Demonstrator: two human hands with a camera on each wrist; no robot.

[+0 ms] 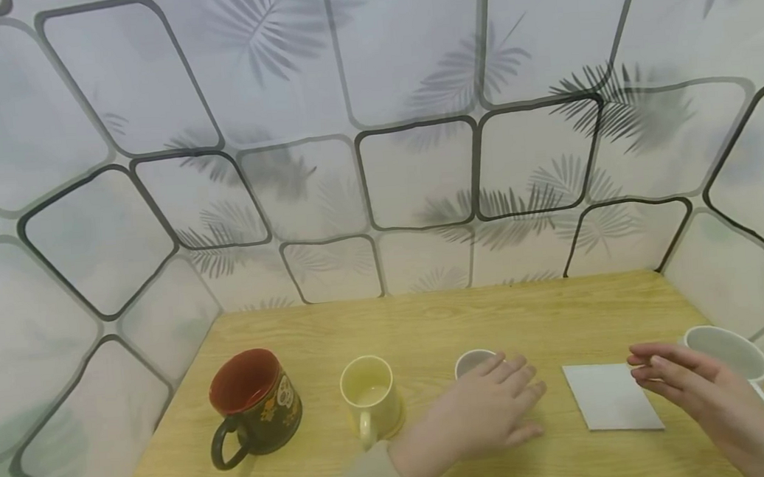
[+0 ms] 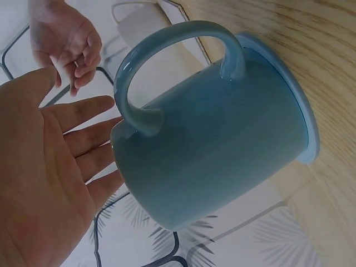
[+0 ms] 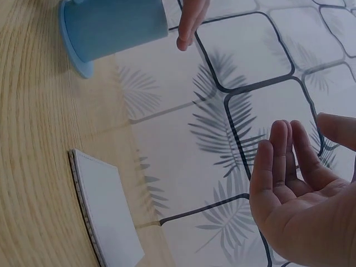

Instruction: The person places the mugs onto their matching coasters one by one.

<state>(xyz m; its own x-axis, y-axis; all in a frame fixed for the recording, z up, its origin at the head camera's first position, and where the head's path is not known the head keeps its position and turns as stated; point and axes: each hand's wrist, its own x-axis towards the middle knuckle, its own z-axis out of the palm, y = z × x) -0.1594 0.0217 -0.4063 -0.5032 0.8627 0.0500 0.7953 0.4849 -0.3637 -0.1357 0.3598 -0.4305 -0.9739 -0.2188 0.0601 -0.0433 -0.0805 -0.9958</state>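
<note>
A light blue mug stands on a round blue base; in the head view only part of its white-looking rim shows behind my left hand. That hand has its fingers extended over the mug's top, palm down; whether the fingertips touch the rim I cannot tell. My right hand is held in the air with nothing in it, its fingers slightly bent and close together. It hovers between a white square pad lying flat and a white cup, which it partly covers.
Toward the left of the wooden table stand a dark mug with a red inside and a pale yellow mug. Patterned cloth walls enclose the table at the back and sides.
</note>
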